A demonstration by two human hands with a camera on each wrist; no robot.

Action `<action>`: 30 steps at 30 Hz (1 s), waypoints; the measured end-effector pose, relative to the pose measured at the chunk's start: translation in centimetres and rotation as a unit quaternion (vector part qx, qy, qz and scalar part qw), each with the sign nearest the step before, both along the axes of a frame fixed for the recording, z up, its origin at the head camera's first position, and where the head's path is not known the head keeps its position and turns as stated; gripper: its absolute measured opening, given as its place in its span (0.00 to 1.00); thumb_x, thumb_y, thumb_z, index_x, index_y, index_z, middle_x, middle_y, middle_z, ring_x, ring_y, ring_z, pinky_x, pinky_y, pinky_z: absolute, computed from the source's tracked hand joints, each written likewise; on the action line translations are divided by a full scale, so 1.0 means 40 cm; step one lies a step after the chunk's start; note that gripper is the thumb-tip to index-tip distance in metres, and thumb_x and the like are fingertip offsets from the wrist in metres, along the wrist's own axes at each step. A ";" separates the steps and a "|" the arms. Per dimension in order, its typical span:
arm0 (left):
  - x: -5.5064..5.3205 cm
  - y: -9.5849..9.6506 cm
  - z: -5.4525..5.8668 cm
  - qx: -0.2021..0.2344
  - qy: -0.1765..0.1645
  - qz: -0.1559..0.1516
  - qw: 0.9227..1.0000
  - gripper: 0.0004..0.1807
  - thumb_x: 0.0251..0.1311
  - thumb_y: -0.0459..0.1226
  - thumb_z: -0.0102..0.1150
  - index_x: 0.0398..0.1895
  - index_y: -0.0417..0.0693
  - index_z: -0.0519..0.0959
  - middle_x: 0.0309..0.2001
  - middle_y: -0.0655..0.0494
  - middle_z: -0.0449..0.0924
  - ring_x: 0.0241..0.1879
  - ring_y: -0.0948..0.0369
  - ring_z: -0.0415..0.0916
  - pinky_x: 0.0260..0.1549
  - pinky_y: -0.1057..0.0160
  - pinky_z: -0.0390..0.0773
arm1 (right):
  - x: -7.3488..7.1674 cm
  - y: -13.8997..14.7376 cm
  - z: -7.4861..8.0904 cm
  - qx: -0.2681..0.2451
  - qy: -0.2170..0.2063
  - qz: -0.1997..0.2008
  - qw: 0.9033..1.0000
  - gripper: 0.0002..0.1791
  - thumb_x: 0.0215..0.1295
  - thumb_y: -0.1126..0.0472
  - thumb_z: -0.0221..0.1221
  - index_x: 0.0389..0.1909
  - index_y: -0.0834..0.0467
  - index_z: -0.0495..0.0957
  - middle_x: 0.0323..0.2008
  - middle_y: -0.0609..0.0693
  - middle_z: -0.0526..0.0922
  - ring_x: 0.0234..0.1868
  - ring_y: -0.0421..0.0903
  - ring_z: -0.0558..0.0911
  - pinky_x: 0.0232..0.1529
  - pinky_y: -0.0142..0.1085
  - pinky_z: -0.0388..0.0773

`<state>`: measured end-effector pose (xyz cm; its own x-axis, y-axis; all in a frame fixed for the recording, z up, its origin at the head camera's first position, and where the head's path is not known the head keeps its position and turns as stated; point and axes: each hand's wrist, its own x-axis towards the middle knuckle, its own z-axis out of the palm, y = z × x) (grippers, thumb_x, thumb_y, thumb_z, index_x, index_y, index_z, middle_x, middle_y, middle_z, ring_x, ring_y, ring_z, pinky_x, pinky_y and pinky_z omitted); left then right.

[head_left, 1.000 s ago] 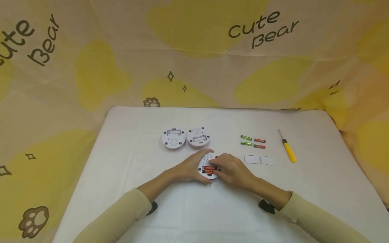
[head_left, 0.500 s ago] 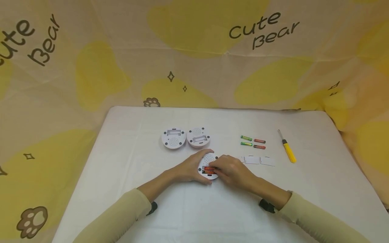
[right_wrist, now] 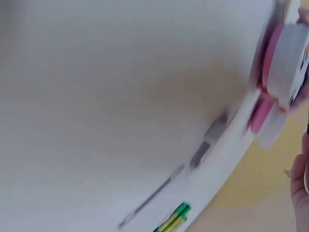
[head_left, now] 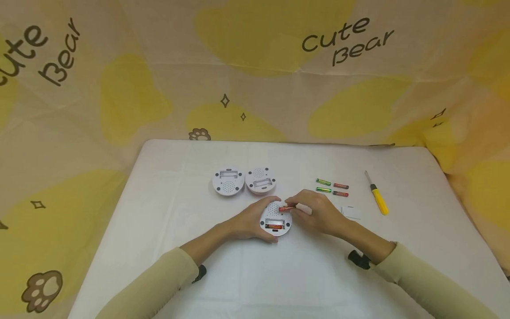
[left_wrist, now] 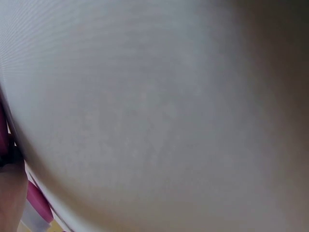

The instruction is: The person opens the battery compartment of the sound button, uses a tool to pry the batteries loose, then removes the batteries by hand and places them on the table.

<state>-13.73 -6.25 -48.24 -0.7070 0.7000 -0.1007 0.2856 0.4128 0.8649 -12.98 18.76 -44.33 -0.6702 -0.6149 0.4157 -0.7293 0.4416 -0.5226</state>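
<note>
In the head view, a white round device (head_left: pixel 272 210) with speaker holes lies with its battery compartment facing up. My left hand (head_left: pixel 251 219) grips it from the left, fingers on the far side and thumb on the near side. One red battery (head_left: pixel 274 227) lies in the near slot of the compartment; the far slot is bare. Over the device's right part, my right hand (head_left: pixel 318 212) pinches another red battery (head_left: pixel 284 208) between thumb and fingers. In the right wrist view the device (right_wrist: pixel 285 63) shows a pink base, and part of the right hand (right_wrist: pixel 300 181) appears.
Behind the left hand stand two similar white devices (head_left: pixel 228 188) with bare battery compartments. To the right lie green batteries (head_left: pixel 323 182) and red batteries (head_left: pixel 341 186), thin white covers (head_left: pixel 350 212) partly behind the right hand, and a yellow-handled screwdriver (head_left: pixel 380 201).
Two red batteries lay in the compartment before. My right hand has lifted the far one out and moved slightly up and right with it. The left hand stays put.
</note>
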 end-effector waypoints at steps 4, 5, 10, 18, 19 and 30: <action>0.000 0.001 0.000 -0.005 -0.001 0.001 1.000 0.58 0.38 0.46 0.83 0.74 0.52 0.58 0.69 0.61 0.64 0.65 0.66 0.63 0.68 0.60 0.61 | -0.038 0.033 0.011 0.008 -0.027 -0.056 0.998 0.18 0.53 0.74 0.70 0.46 0.61 0.84 0.39 0.48 0.87 0.42 0.45 0.84 0.45 0.44 0.82; 0.000 0.001 0.000 -0.008 -0.001 0.002 1.000 0.58 0.38 0.46 0.83 0.74 0.52 0.58 0.70 0.61 0.64 0.66 0.66 0.62 0.68 0.60 0.60 | -0.049 0.040 0.012 0.009 -0.035 -0.071 0.997 0.18 0.54 0.73 0.70 0.47 0.62 0.84 0.39 0.48 0.87 0.42 0.46 0.84 0.44 0.45 0.82; 0.002 0.002 0.001 -0.011 0.000 0.005 1.000 0.59 0.38 0.46 0.83 0.75 0.52 0.58 0.71 0.61 0.62 0.68 0.66 0.61 0.69 0.59 0.58 | -0.105 0.075 0.006 0.009 -0.052 -0.127 0.991 0.16 0.55 0.74 0.69 0.46 0.65 0.83 0.38 0.52 0.88 0.41 0.50 0.85 0.44 0.49 0.82; 0.003 0.001 0.004 -0.013 0.002 0.005 1.000 0.59 0.39 0.46 0.82 0.75 0.51 0.57 0.71 0.61 0.62 0.68 0.65 0.60 0.70 0.59 0.58 | -0.156 0.107 -0.017 0.040 -0.077 -0.172 0.981 0.15 0.59 0.72 0.67 0.48 0.66 0.83 0.42 0.57 0.87 0.43 0.54 0.84 0.46 0.50 0.80; 0.004 0.001 0.005 -0.014 0.001 0.006 1.000 0.59 0.39 0.46 0.82 0.75 0.51 0.57 0.71 0.61 0.62 0.68 0.65 0.60 0.70 0.59 0.58 | -0.160 0.109 -0.020 0.045 -0.084 -0.177 0.980 0.15 0.60 0.71 0.67 0.48 0.66 0.83 0.42 0.57 0.87 0.44 0.54 0.84 0.46 0.50 0.79; 0.004 0.000 0.006 -0.013 -0.005 0.007 1.000 0.60 0.39 0.47 0.82 0.76 0.51 0.56 0.72 0.60 0.61 0.68 0.65 0.60 0.70 0.59 0.57 | -0.185 0.112 -0.051 0.101 -0.146 -0.210 0.961 0.15 0.65 0.65 0.65 0.52 0.61 0.83 0.48 0.55 0.86 0.43 0.50 0.80 0.44 0.44 0.78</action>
